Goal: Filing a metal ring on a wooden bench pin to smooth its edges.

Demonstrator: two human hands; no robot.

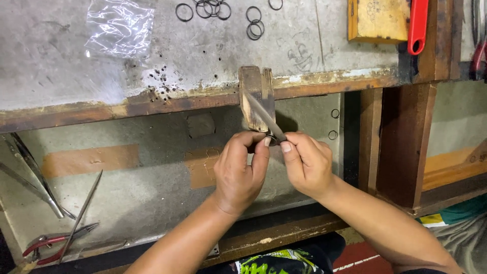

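Here, left hand (pixel 238 170) pinching small metal ring (pixel 272 137) against wooden bench peg (pixel 257 96) for support. Right hand (pixel 306 163) gripping flat file (pixel 264 115), angled across ring. Loose rings (pixel 213 9) spread above on worktop (pixel 66 66); pliers (pixel 48 246) lower left.

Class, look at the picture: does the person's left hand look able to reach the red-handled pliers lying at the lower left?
Probably yes. The left hand is busy at the wooden peg with the right hand, but nothing stands between it and the red-handled pliers; only a thin metal rod lies across them.
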